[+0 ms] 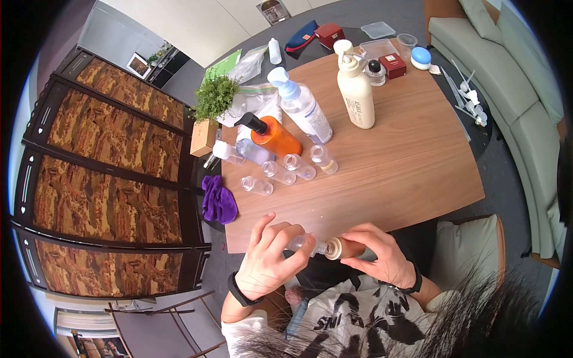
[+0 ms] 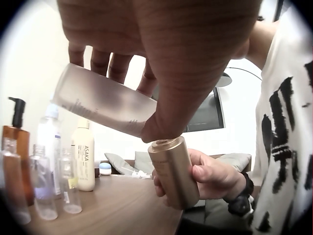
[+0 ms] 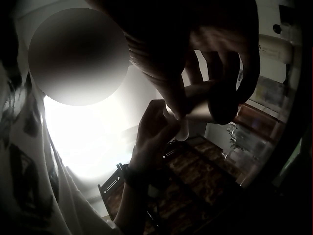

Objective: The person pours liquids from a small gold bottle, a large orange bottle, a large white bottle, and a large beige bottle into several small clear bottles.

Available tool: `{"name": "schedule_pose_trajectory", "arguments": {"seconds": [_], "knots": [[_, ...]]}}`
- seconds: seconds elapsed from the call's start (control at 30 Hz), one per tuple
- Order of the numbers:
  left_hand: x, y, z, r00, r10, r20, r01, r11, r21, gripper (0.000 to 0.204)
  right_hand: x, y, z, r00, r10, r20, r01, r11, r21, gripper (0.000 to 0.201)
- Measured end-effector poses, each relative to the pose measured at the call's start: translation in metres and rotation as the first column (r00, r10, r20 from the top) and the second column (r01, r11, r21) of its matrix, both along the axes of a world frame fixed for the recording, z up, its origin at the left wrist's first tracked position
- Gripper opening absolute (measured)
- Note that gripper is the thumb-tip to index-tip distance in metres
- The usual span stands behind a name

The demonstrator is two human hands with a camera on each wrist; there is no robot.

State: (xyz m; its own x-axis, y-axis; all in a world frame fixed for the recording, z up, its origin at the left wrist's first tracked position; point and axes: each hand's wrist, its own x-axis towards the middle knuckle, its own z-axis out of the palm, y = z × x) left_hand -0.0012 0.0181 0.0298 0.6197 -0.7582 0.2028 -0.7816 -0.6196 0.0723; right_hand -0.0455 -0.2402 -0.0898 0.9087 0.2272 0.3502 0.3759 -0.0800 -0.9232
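Observation:
In the head view, my left hand (image 1: 268, 256) grips a small clear, frosted bottle (image 2: 100, 98) with faint print. The bottle lies tilted, almost on its side, and its neck end points at the mouth of a gold bottle (image 2: 173, 171). My thumb covers that neck in the left wrist view. My right hand (image 1: 385, 256) holds the gold bottle round its body, leaning, with its mouth uncapped toward the clear bottle. Both bottles are in front of my body, at the near edge of the table (image 1: 406, 179). The right wrist view is dark.
Several small clear bottles (image 1: 277, 173) stand on the table beyond my hands. Behind them are an orange pump bottle (image 1: 277, 137), a clear pump bottle (image 1: 305, 113) and a cream pump bottle (image 1: 356, 95). A purple cloth (image 1: 218, 200) lies at the left edge.

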Motion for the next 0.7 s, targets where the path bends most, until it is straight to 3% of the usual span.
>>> {"name": "schedule_pose_trajectory", "arguments": {"seconds": [0.1,0.2,0.3,0.7], "knots": [[-0.002,-0.003,0.008,0.999,-0.003,0.034,0.000,0.998,0.070,0.048,0.000,0.001,-0.001,1.000,-0.007,0.020,0.007,1.000,0.000,0.052],[-0.004,-0.003,0.012,0.998,-0.011,0.055,0.005,0.993,0.114,0.047,0.000,0.001,-0.001,1.000,-0.012,0.025,0.012,1.000,-0.008,0.052],[-0.004,-0.004,0.011,0.994,-0.030,0.102,0.019,0.993,0.115,0.061,0.000,0.001,-0.002,0.999,-0.014,0.030,0.014,1.000,-0.008,0.052],[-0.012,-0.017,0.026,0.982,-0.045,0.183,0.002,0.973,0.230,0.056,0.000,-0.001,-0.001,0.999,-0.009,0.045,0.009,1.000,-0.005,0.052]]}}
